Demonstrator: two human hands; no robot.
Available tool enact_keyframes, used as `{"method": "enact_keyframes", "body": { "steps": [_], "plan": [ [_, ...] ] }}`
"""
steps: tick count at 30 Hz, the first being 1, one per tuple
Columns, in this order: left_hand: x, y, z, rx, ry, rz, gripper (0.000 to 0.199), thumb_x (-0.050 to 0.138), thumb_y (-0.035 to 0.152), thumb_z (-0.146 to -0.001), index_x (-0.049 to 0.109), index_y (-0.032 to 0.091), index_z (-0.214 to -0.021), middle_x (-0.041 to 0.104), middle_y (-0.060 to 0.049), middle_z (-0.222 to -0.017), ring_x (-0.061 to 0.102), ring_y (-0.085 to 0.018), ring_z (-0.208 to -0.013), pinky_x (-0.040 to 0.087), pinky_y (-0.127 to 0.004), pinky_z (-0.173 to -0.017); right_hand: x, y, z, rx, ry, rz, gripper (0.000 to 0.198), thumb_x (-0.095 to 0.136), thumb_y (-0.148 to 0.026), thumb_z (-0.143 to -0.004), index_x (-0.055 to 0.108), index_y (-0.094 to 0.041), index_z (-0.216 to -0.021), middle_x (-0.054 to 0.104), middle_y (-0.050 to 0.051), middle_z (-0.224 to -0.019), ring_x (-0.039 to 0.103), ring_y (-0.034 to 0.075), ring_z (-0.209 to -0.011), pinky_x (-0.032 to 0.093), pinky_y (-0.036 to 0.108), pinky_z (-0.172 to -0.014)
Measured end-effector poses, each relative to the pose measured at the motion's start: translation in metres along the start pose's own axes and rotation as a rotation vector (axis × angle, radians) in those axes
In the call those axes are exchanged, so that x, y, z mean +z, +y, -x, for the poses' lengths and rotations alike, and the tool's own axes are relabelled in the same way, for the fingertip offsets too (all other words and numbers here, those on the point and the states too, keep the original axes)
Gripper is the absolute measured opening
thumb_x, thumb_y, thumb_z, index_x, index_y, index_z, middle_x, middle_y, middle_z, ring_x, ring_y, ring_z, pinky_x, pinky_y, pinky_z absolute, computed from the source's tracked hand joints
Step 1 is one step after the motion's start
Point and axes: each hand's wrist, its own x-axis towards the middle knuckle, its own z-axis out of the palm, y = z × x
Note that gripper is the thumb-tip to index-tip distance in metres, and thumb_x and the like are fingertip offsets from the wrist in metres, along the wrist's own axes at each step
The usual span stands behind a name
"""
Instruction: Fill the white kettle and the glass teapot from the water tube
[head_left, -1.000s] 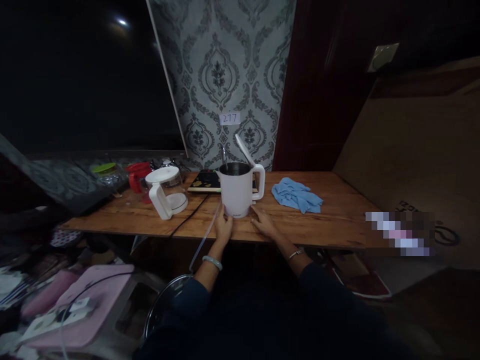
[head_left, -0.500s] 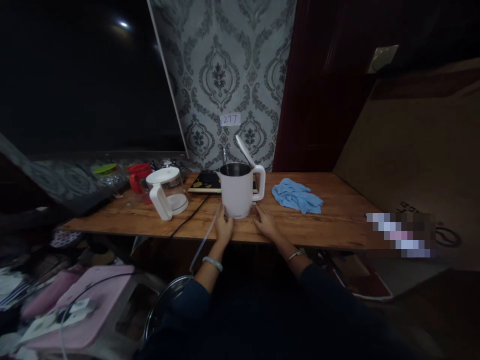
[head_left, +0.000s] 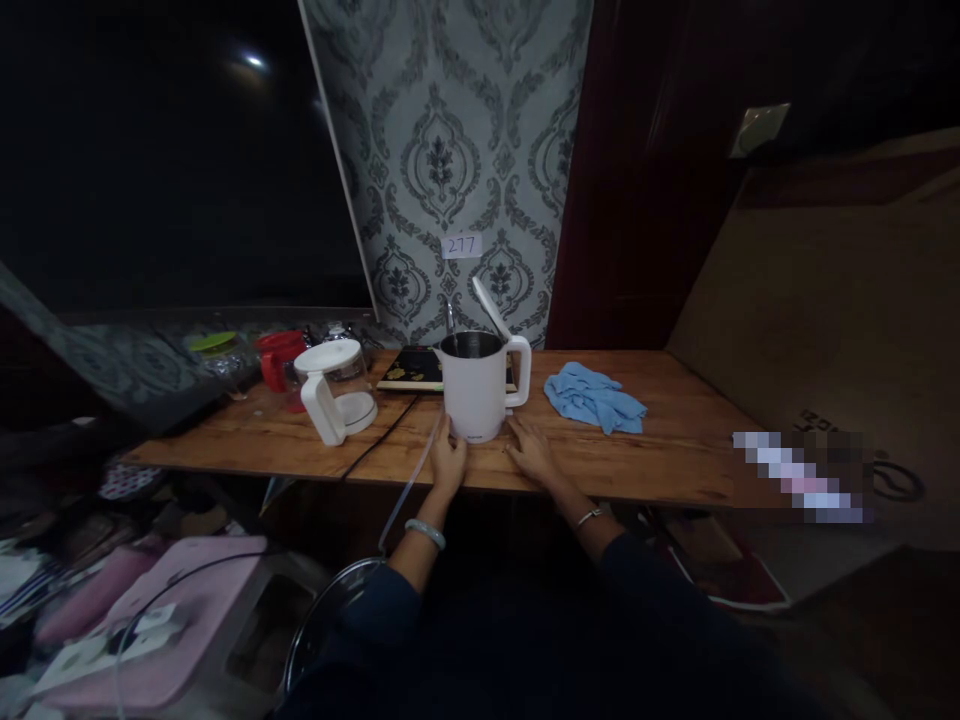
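A white electric kettle [head_left: 475, 395] stands upright on the wooden table, its lid [head_left: 491, 305] tipped up and its handle to the right. Behind its spout rises a thin shiny metal spout [head_left: 451, 316], whose lower end seems to reach over the kettle's dark mouth. My left hand [head_left: 448, 462] rests on the table at the kettle's lower left, fingers loosely apart; whether they touch it I cannot tell. To the right of the base, my right hand [head_left: 534, 452] lies with fingers spread on the tabletop, holding nothing.
A black-topped cooker [head_left: 411, 368] sits behind the kettle. Left of it stand a glass jug with a white handle [head_left: 322, 400], a red-lidded jug [head_left: 277, 355] and a green-lidded one [head_left: 216, 345]. A blue cloth [head_left: 592, 397] lies right. A clear hose [head_left: 409, 485] hangs over the table edge.
The whole view has shifted down slightly. Both hands stay by the kettle's base, and the kettle has not visibly moved on the table.
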Motion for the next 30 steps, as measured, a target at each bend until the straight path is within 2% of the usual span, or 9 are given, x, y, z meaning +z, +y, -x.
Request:
{"method": "enact_keyframes", "body": {
  "steps": [5, 7, 11, 14, 17, 19, 25, 30],
  "plan": [
    [-0.0005, 0.0009, -0.0003, 0.018, 0.014, 0.002, 0.063, 0.057, 0.014, -0.074, 0.063, 0.014, -0.136, 0.071, -0.014, -0.124, 0.066, -0.026, -0.106, 0.054, -0.037, -0.092, 0.0, -0.0001, 0.001, -0.02, -0.007, 0.005, 0.046, 0.056, -0.021, -0.088, 0.065, -0.015, -0.133, 0.06, 0.015, -0.144, 0.051, 0.032, -0.135, 0.037, 0.05, -0.114],
    [-0.0005, 0.0018, -0.0002, 0.022, 0.021, 0.0, 0.062, 0.056, 0.014, -0.074, 0.063, 0.013, -0.136, 0.072, -0.014, -0.12, 0.065, -0.027, -0.108, 0.054, -0.039, -0.094, -0.0007, -0.0009, 0.0011, -0.034, -0.009, 0.007, 0.044, 0.056, -0.021, -0.088, 0.067, -0.018, -0.131, 0.062, 0.013, -0.141, 0.053, 0.031, -0.133, 0.037, 0.05, -0.114],
    [-0.0002, 0.0027, 0.0004, 0.025, 0.029, -0.007, 0.061, 0.056, 0.015, -0.075, 0.063, 0.013, -0.135, 0.072, -0.014, -0.121, 0.067, -0.027, -0.101, 0.055, -0.039, -0.089, -0.0031, -0.0036, 0.0013, -0.046, -0.008, 0.018, 0.042, 0.056, -0.018, -0.088, 0.069, -0.017, -0.128, 0.064, 0.013, -0.138, 0.055, 0.031, -0.13, 0.037, 0.05, -0.113],
    [-0.0003, 0.0023, 0.0007, 0.032, 0.035, -0.007, 0.06, 0.056, 0.016, -0.075, 0.063, 0.012, -0.135, 0.069, -0.016, -0.128, 0.067, -0.027, -0.104, 0.054, -0.039, -0.09, -0.0052, -0.0059, 0.0017, -0.051, -0.009, 0.025, 0.041, 0.056, -0.018, -0.088, 0.07, -0.016, -0.126, 0.065, 0.013, -0.137, 0.055, 0.031, -0.129, 0.038, 0.049, -0.113],
    [-0.0004, 0.001, 0.0004, 0.034, 0.035, 0.0, 0.061, 0.057, 0.017, -0.075, 0.063, 0.013, -0.136, 0.072, -0.015, -0.123, 0.066, -0.027, -0.106, 0.054, -0.039, -0.092, -0.0064, -0.0076, 0.002, -0.055, -0.012, 0.029, 0.039, 0.056, -0.018, -0.089, 0.071, -0.017, -0.125, 0.066, 0.012, -0.136, 0.057, 0.031, -0.128, 0.039, 0.048, -0.112],
    [-0.0003, -0.0001, -0.0002, 0.03, 0.031, 0.003, 0.062, 0.057, 0.017, -0.074, 0.063, 0.015, -0.136, 0.073, -0.014, -0.118, 0.067, -0.026, -0.103, 0.055, -0.038, -0.091, -0.0062, -0.0082, 0.002, -0.052, -0.012, 0.032, 0.04, 0.056, -0.018, -0.089, 0.071, -0.017, -0.125, 0.065, 0.012, -0.137, 0.057, 0.031, -0.127, 0.039, 0.049, -0.112],
    [0.0002, -0.0045, -0.0017, 0.011, 0.02, 0.002, 0.062, 0.056, 0.016, -0.074, 0.063, 0.011, -0.135, 0.071, -0.017, -0.123, 0.067, -0.023, -0.086, 0.055, -0.035, -0.081, -0.0048, -0.008, 0.0018, -0.043, -0.01, 0.045, 0.041, 0.055, -0.016, -0.088, 0.071, -0.018, -0.126, 0.065, 0.012, -0.138, 0.056, 0.031, -0.128, 0.04, 0.05, -0.112],
    [-0.0014, -0.0057, -0.0012, 0.014, 0.017, 0.001, 0.062, 0.057, 0.016, -0.075, 0.063, 0.012, -0.136, 0.072, -0.015, -0.118, 0.064, -0.021, -0.081, 0.054, -0.034, -0.08, -0.007, -0.0096, 0.002, -0.051, -0.016, 0.047, 0.038, 0.055, -0.017, -0.089, 0.072, -0.018, -0.124, 0.065, 0.011, -0.138, 0.057, 0.029, -0.127, 0.039, 0.046, -0.112]
  ]
}}
